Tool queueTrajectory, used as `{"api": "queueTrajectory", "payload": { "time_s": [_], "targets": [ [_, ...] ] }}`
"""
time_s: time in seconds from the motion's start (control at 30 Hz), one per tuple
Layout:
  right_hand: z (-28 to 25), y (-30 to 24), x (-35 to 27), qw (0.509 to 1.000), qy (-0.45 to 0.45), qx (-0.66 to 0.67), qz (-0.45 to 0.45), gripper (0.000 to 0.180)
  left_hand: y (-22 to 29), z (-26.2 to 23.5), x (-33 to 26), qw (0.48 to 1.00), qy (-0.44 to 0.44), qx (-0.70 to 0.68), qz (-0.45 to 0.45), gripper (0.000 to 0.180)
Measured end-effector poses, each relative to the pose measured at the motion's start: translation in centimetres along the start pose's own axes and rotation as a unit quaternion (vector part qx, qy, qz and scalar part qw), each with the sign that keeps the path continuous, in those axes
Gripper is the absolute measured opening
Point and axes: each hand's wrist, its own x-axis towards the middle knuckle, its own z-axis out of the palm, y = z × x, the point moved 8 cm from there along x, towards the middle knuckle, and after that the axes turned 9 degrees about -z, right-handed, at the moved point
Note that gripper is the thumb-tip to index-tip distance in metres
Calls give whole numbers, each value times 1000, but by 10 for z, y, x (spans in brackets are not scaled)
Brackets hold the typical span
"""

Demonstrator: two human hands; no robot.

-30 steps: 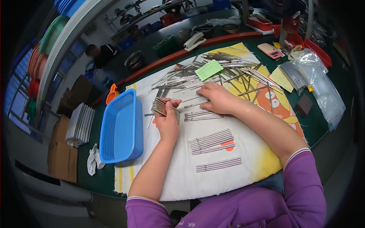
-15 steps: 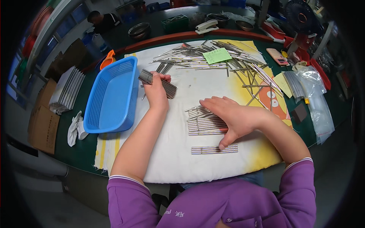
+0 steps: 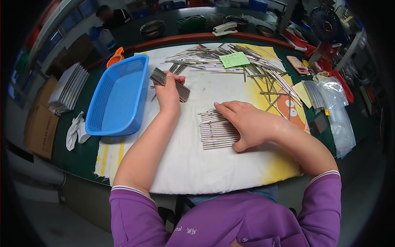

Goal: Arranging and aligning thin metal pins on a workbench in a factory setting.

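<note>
My left hand (image 3: 168, 94) is closed around a bundle of thin metal rods (image 3: 184, 91), held at a slant above the cloth, right of the blue basket. A side-by-side row of similar metal rods (image 3: 214, 133) lies on the white padded cloth (image 3: 185, 173). Across the right end of this row spans my right hand (image 3: 249, 125), its fingers at the far edge and its thumb at the near edge, taking the row between them. The top rods of the row lie slightly askew. Both hands hide part of what they hold.
A blue perforated basket (image 3: 140, 105) stands at the left. Loose metal rods (image 3: 197, 61) pile up at the far side under a green paper slip (image 3: 234, 59). At the right are a pink calculator (image 3: 298, 65) and plastic bags (image 3: 340, 115). A person (image 3: 113, 17) sits far left.
The small separate group of rods nearest me has been drawn up against the larger row by my right thumb. My left hand still holds its bundle.
</note>
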Motion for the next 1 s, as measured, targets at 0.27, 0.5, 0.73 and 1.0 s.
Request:
{"api": "queueTrajectory", "payload": {
  "time_s": [0.27,0.5,0.73,1.0],
  "targets": [
    [11,9,-18,996,86,-11,-32,96,0,-4,2,1000,13,4,-11,12],
    [22,23,-9,992,105,-72,7,93,-5,-8,6,999,22,4,-33,8],
    [16,41,4,991,112,-67,10,94,-4,-6,5,999,24,4,-30,8],
    [12,54,13,991,114,-58,30,96,-5,-5,3,999,23,-9,-39,9]
  ]
}}
